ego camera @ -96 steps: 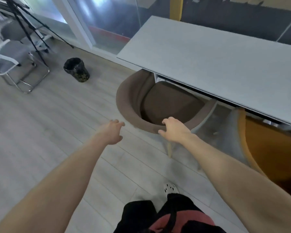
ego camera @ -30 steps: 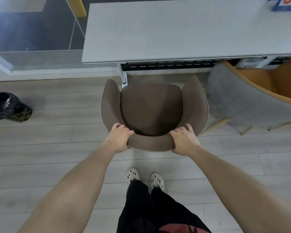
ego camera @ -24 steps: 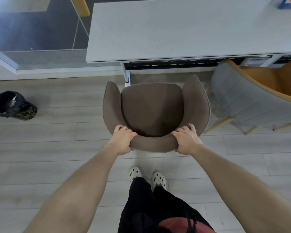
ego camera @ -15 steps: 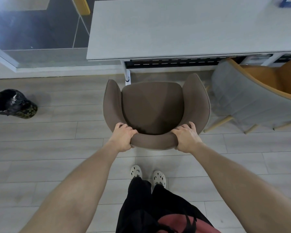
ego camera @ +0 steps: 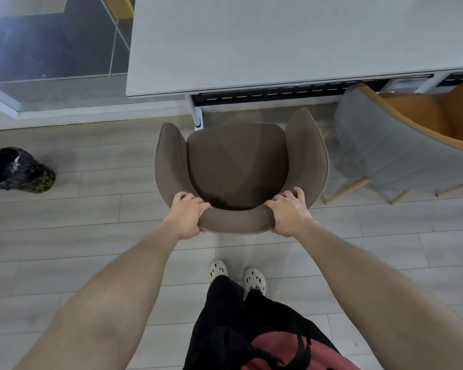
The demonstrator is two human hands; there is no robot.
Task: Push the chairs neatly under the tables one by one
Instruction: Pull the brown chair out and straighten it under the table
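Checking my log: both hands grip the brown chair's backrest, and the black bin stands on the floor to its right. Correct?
Not quite: the head view shows the black bin on the floor left of the brown chair, not right. The left hand and right hand do grip its backrest.

I have the left hand (ego camera: 186,217) and right hand (ego camera: 289,213) on the back rim of the chair (ego camera: 238,166). Ahead of that grip sits the table (ego camera: 278,41), a second chair (ego camera: 401,156) to its right, a bin (ego camera: 16,170) far left.
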